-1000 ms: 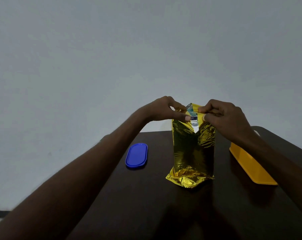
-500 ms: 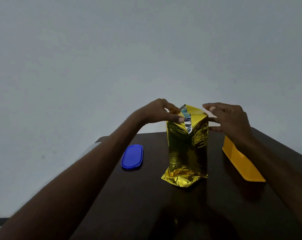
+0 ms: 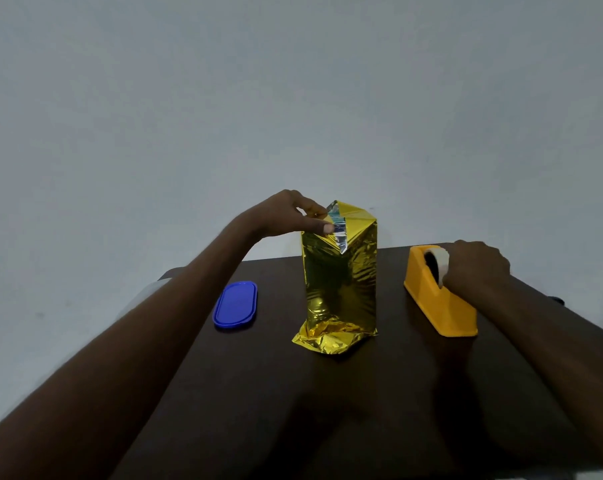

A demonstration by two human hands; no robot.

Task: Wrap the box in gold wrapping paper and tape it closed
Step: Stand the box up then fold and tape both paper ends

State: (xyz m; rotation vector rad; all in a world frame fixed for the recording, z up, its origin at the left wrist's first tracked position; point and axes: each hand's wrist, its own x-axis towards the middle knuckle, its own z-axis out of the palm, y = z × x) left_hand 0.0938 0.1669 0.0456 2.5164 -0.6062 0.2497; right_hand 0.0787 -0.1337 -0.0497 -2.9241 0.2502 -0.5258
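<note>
One gold-wrapped box (image 3: 341,278) stands upright mid-desk (image 3: 293,410), its paper crumpled at the base. The left hand (image 3: 286,216) pinches the folded flap at the box's top left corner. To the box's right, one yellow tape dispenser (image 3: 438,306); the right hand (image 3: 476,268) rests on its tape roll (image 3: 440,259), fingers hidden, grip unclear. One blue oval lid (image 3: 236,304) lies left of the box. No writing is legible.
</note>
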